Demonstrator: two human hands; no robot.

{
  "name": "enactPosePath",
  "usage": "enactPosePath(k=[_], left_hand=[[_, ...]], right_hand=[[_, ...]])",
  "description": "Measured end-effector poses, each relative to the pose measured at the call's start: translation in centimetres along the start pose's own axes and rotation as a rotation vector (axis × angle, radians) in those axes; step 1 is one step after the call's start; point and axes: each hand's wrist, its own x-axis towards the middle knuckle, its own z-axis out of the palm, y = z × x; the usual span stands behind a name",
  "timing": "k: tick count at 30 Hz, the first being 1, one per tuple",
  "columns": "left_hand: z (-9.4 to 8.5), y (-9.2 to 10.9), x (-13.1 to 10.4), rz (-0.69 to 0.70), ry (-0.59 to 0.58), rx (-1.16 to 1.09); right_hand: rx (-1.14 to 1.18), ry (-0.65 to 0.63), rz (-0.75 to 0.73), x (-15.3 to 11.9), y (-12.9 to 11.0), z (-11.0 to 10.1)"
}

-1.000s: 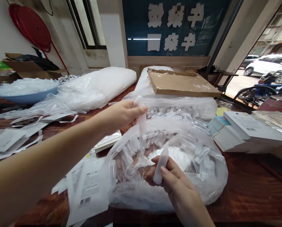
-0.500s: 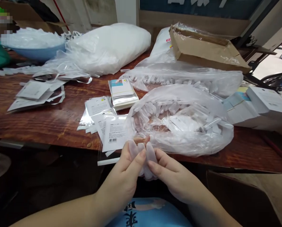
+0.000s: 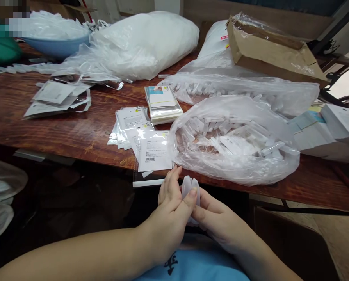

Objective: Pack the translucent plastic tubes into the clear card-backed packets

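From the head camera, I have both hands together at the near edge of the wooden table, low in the middle and in front of the blue shirt. Between them stand several slim, frosted plastic pieces, bunched nearly upright; I can't count them for certain. The right hand grips the bunch, thumb on the near side and fingers curled behind. The left hand is mostly flat, its fingers straight and pointing up, its palm turned towards the pieces and its thumb resting against them.

Just beyond the hands, to the right, I see an open clear bag with similar pieces heaped along its inside. A second clear bag of pieces lies behind it, and farther back sits a shallow cardboard box. On the far right is a stack of white cards.

Left of the open bag, printed cards in clear sleeves overlap near the table edge, the closest one reaching over it. A banded pile of packets lies just behind them. More flat packets are spread farther left. Along the far left I make out a blue basin heaped with clear plastic, beside a bulky white sack.
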Motion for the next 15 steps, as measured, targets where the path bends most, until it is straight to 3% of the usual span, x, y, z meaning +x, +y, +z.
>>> enactPosePath(k=[3, 6, 12, 15], left_hand=[[-0.2, -0.4, 0.0, 0.099, 0.004, 0.271], [-1.5, -0.8, 0.1, 0.243, -0.002, 0.490], [-8.5, -0.8, 2.9, 0.560, 0.185, 0.857], [-11.3, -1.0, 5.1, 0.657, 0.108, 1.177]], right_hand=[[-0.060, 0.011, -0.021, 0.4, -0.3, 0.6], [-0.029, 0.049, -0.014, 0.9, -0.3, 0.9], [0.238, 0.082, 0.226, 2.0, 0.2, 0.1], [0.394, 0.040, 0.310, 2.8, 0.7, -0.1]])
